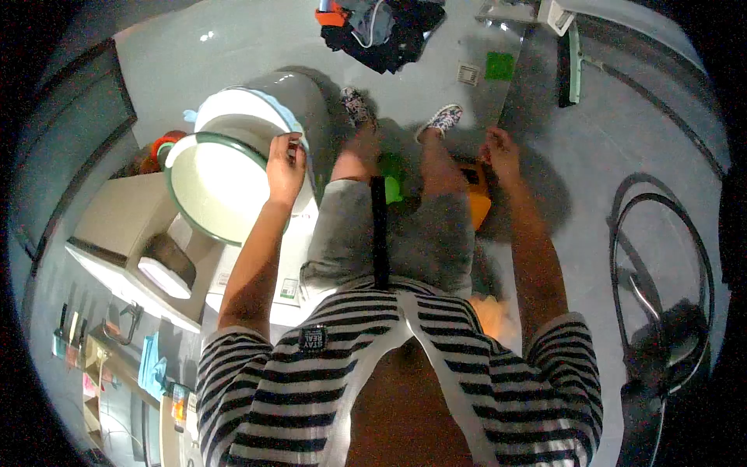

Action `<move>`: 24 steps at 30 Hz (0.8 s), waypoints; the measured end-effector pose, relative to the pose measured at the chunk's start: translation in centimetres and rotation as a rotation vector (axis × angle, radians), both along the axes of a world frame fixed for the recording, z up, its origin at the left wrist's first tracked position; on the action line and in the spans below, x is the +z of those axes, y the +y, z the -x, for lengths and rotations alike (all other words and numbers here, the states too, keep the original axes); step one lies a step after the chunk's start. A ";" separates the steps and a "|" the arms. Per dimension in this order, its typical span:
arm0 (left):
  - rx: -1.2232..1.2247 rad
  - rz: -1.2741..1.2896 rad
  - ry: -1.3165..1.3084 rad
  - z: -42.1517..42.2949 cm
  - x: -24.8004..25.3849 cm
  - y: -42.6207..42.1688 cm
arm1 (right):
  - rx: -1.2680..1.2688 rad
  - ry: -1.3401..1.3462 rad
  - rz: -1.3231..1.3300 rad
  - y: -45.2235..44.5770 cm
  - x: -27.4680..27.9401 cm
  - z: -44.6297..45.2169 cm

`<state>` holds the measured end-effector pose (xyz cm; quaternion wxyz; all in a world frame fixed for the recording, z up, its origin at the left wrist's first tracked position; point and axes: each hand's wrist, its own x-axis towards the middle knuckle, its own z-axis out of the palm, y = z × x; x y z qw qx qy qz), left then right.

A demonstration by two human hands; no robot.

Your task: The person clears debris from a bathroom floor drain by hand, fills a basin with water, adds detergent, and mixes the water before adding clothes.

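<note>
My left hand is closed, fingers curled, at the right edge of a white round basin-like piece with a dark green rim. Behind it a white toilet seat with light blue trim stands raised, close to my fingertips. Whether the fingers grip an edge cannot be made out. My right hand hangs over the floor at the right of my legs, its fingers bent together. Anything between them is too small or dark to see. An orange-yellow object lies below it, partly hidden by my leg.
Dark clothes lie on the grey floor ahead. A squeegee leans at upper right. A shower hose loops at right. A white cabinet is at left, and a blue cloth hangs lower left.
</note>
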<state>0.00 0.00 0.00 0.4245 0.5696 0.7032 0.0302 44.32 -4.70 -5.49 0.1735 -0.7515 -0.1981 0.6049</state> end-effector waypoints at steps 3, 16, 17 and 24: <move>0.179 -0.134 0.010 1.1 -6.0 2.1 | -0.077 0.019 -0.090 1.6 -11.4 1.6; 0.761 0.315 -0.228 1.0 -33.1 0.8 | -0.114 0.107 0.381 -16.7 -21.0 -0.7; 0.759 0.312 -0.230 3.1 -37.2 -0.7 | -0.110 0.110 0.406 -17.3 -21.4 -1.0; 0.481 0.848 0.044 3.4 -46.5 -9.2 | -0.102 0.098 0.560 -21.2 -24.1 -6.4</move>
